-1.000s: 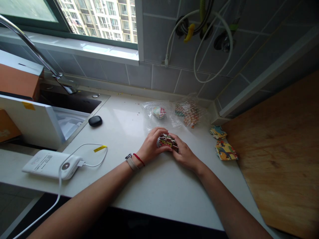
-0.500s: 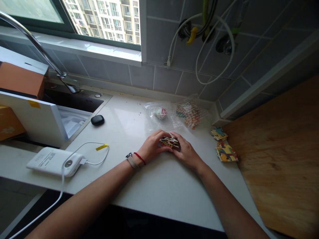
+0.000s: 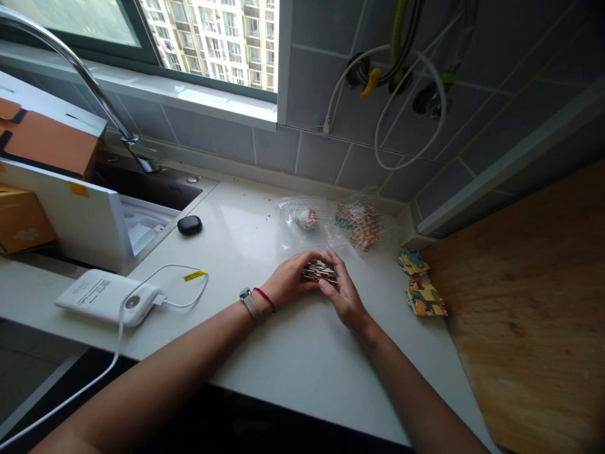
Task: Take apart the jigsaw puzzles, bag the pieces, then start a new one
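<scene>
A stack of thin puzzle pieces (image 3: 318,272) stands between my two hands just above or on the counter, its layered edges facing me. My left hand (image 3: 289,277) curls around the left side of the stack, fingers behind and thumb in front. From the other side my right hand (image 3: 348,295) grips it, thumb at the near right corner and fingers along the far right. Beyond the hands lie a clear plastic bag (image 3: 288,236) with a few colourful pieces (image 3: 306,218) and another bag of orange and green pieces (image 3: 362,222).
Two piles of printed pieces, one farther back (image 3: 413,261) and one nearer (image 3: 426,297), lie by the wooden board (image 3: 534,302). To the left are a white power bank (image 3: 106,296) with a cable, a black case (image 3: 190,225), and boxes (image 3: 51,135) over the sink (image 3: 142,186).
The stack has tipped so its edges show more and its printed face less. My right thumb and fingers have shifted on it. The whole view has moved slightly.
</scene>
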Available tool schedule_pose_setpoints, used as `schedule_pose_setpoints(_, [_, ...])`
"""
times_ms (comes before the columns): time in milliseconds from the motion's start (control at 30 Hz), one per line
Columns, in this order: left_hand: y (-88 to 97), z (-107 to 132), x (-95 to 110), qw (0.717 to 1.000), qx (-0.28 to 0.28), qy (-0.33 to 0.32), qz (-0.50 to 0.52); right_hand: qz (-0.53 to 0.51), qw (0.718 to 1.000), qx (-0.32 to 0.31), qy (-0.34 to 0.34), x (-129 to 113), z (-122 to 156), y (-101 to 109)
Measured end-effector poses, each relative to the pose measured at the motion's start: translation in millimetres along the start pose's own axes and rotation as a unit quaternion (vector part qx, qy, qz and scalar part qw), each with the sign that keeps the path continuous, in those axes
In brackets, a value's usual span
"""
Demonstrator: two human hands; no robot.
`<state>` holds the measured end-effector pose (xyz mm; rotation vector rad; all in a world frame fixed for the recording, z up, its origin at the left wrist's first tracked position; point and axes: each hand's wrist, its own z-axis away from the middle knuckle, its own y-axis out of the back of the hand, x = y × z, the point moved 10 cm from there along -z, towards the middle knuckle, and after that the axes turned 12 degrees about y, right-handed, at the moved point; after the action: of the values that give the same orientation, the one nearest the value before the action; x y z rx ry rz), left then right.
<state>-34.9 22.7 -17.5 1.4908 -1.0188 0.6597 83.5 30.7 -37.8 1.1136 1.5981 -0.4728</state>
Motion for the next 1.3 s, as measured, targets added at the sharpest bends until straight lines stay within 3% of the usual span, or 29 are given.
schedule_pose_setpoints(233, [-9.5, -0.2, 0.7, 0.999, 0.022, -0.009, -0.028, -0.008, 0.994, 0.103, -0.042, 18.5, -3.1, -2.9])
schedule_pose_setpoints(433, [-9.6, -0.2, 1.5, 0.998, 0.019, -0.016, -0.056, 0.008, 0.992, 0.116, -0.04, 22.2, -4.2, 8.9])
schedule_pose_setpoints(700, [-8.1, -0.8, -2.3, 0.997, 0.028, -0.016, -0.075, -0.066, 0.986, 0.137, -0.062, 36.1, -2.5, 8.5])
schedule_pose_setpoints(933, [-9.9, -0.6, 4.5, 0.993, 0.013, -0.038, -0.108, -0.079, 0.991, 0.099, -0.041, 18.8, -7.4, 0.6])
schedule_pose_setpoints(1300, [-6.8, -0.7, -1.1, 0.994, 0.004, -0.027, -0.104, -0.089, 0.984, 0.147, -0.052, 20.2, -6.2, 8.9])
